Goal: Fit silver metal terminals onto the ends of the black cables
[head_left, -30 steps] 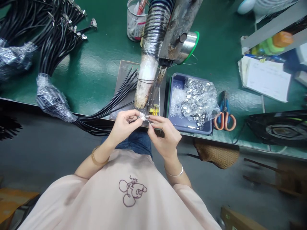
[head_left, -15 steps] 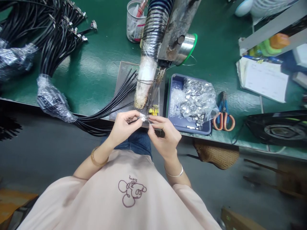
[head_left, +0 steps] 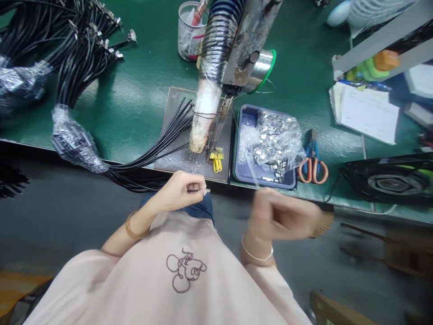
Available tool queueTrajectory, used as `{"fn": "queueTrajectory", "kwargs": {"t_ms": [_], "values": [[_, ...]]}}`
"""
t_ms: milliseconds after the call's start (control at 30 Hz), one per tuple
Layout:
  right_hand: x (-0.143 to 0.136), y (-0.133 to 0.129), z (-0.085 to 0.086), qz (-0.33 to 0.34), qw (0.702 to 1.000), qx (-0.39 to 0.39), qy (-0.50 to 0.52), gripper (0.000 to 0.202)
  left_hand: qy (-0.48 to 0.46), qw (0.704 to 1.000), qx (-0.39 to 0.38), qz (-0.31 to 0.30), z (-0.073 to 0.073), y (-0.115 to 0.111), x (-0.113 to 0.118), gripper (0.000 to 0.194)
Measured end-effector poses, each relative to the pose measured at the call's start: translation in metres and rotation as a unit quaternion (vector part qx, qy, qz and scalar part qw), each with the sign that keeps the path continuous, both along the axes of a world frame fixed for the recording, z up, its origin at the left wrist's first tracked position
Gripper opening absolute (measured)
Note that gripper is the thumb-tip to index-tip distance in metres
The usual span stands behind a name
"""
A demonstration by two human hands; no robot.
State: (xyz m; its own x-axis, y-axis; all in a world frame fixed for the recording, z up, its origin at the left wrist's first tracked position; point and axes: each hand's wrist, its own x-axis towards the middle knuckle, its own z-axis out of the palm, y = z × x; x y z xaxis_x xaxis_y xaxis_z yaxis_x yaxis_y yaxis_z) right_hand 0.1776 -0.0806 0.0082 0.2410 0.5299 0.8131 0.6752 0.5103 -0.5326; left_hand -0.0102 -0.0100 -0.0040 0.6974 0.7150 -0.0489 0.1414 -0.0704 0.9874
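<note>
My left hand (head_left: 185, 190) is closed in a pinch just off the table's front edge. A thin dark cable (head_left: 193, 190) shows between its fingers, with a small pale tip standing out past the white-wrapped fingertip. Out to the right, my right hand (head_left: 282, 215) is smeared by motion, so its fingers do not show clearly. Above it a thin pale streak (head_left: 252, 170) crosses the front of the blue tray (head_left: 242, 177); I cannot tell what it is. Black cables (head_left: 149, 158) run from a plastic-wrapped bundle (head_left: 76, 137) onto a dark board (head_left: 176, 162), left of my hands.
A soldering fixture (head_left: 219, 126) and a white-wrapped hose (head_left: 206, 104) come down over the board, beside a yellow clip (head_left: 217, 161). A bag of small metal parts (head_left: 279, 140) lies in the tray. Orange-handled cutters (head_left: 313, 167) and a solder spool (head_left: 262, 71) are nearby.
My hands have parted. The left has drawn down slightly toward my body, still pinched; the right has swung away to the right, below the tray. The yellow clip is now uncovered.
</note>
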Motion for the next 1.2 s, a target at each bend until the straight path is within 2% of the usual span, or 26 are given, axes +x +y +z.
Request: {"fn": "queueTrajectory", "kwargs": {"t_ms": [67,100,133,167,200,267,300,367,433,533,700,867,1033,1133,1200], "values": [[0.009,-0.004,0.009,-0.063,0.991,0.113,0.022,0.007,0.033,0.997,0.032,-0.065,-0.006,-0.005,-0.005,0.022],[0.014,-0.006,0.013,-0.104,0.987,0.124,0.021,0.006,0.043,0.995,0.039,-0.079,-0.011,-0.009,-0.007,0.023],[0.02,-0.007,0.017,-0.147,0.984,0.097,0.007,0.004,0.051,0.995,0.037,-0.078,-0.015,-0.012,-0.009,0.023],[0.028,-0.008,0.02,-0.188,0.981,0.044,-0.017,0.005,0.056,0.996,0.027,-0.067,-0.02,-0.015,-0.011,0.023],[0.037,-0.008,0.021,-0.216,0.974,-0.047,-0.054,0.009,0.057,0.997,0.008,-0.047,-0.023,-0.018,-0.012,0.021],[0.058,-0.006,0.018,-0.222,0.944,-0.217,-0.109,0.013,0.044,0.998,-0.054,0.002,-0.028,-0.022,-0.013,0.015],[0.07,-0.003,0.014,-0.204,0.932,-0.276,-0.121,0.016,0.03,0.995,-0.093,0.028,-0.029,-0.023,-0.013,0.014],[0.09,0.004,0.004,-0.175,0.913,-0.343,-0.135,0.022,-0.007,0.982,-0.171,0.076,-0.027,-0.023,-0.012,0.014],[0.105,0.012,-0.006,-0.16,0.901,-0.371,-0.155,0.021,-0.047,0.967,-0.226,0.108,-0.022,-0.021,-0.012,0.018],[0.112,0.022,-0.014,-0.153,0.896,-0.376,-0.178,0.019,-0.095,0.953,-0.258,0.131,-0.013,-0.016,-0.012,0.022],[0.11,0.025,-0.014,-0.156,0.889,-0.385,-0.193,0.019,-0.115,0.946,-0.262,0.151,-0.004,-0.014,-0.011,0.024],[0.11,0.024,-0.012,-0.146,0.887,-0.386,-0.207,0.018,-0.129,0.947,-0.253,0.152,-0.002,-0.016,-0.009,0.021],[0.105,0.023,-0.01,-0.163,0.879,-0.389,-0.222,0.019,-0.139,0.951,-0.232,0.149,-0.002,-0.018,-0.009,0.012],[0.099,0.02,-0.006,-0.166,0.892,-0.375,-0.189,0.018,-0.126,0.964,-0.195,0.129,-0.005,-0.019,-0.012,0.009],[0.094,0.016,-0.002,-0.17,0.91,-0.346,-0.155,0.016,-0.097,0.978,-0.166,0.084,-0.009,-0.022,-0.014,0.006]]}}
